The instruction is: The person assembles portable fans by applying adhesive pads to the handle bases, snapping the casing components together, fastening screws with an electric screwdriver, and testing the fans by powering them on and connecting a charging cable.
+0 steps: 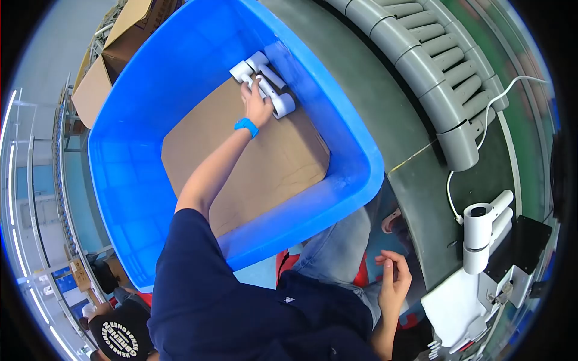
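Note:
My left hand (257,107), with a blue band at the wrist, reaches down into a large blue bin (129,174). Its fingers close around a white hair dryer (283,104) with a round head and a straight handle. Right beside it, against the bin's far wall, lies another similar white hair dryer (257,60). Brown cardboard (241,162) lines the floor of the bin under them. Outside the bin, near my lap, my right hand (394,283) hangs with fingers loosely bent and thumb apart, holding nothing.
A dark green work surface (397,120) runs along the right, bordered by grey rollers (421,72). A white corded device (477,237) stands there near a metal fixture (506,295). Cardboard boxes (129,30) are behind the bin. A person in a black cap (120,334) is at lower left.

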A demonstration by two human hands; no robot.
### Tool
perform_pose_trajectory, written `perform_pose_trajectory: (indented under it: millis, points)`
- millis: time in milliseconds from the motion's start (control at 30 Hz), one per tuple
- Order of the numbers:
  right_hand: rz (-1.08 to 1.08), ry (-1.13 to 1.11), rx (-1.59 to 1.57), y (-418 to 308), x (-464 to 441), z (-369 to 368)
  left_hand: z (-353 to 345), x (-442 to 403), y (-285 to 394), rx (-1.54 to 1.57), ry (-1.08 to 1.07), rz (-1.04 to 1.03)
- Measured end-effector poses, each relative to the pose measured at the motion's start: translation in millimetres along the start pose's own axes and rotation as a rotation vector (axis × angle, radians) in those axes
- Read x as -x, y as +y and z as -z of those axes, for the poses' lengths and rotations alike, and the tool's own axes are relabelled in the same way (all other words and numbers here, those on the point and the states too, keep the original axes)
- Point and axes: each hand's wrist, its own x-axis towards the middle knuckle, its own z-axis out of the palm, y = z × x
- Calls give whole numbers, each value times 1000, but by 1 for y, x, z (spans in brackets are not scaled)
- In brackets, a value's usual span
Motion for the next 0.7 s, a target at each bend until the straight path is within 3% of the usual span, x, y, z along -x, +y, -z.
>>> perform_pose_trajectory:
  millis: [67, 133, 200, 367, 700]
  points:
    - [4, -3, -1, 1, -3, 0, -6, 12, 7, 516, -106, 337]
    - [0, -8, 0, 0, -5, -1, -9, 20, 3, 379, -234, 304]
    - [-3, -7, 1, -2, -5, -1, -12, 24, 2, 347, -164, 198]
    - [-22, -13, 5, 0, -4, -5, -24, 12, 22, 320, -3, 318]
    - [24, -32, 27, 4, -4, -15, -19, 14, 27, 322, -54, 233]
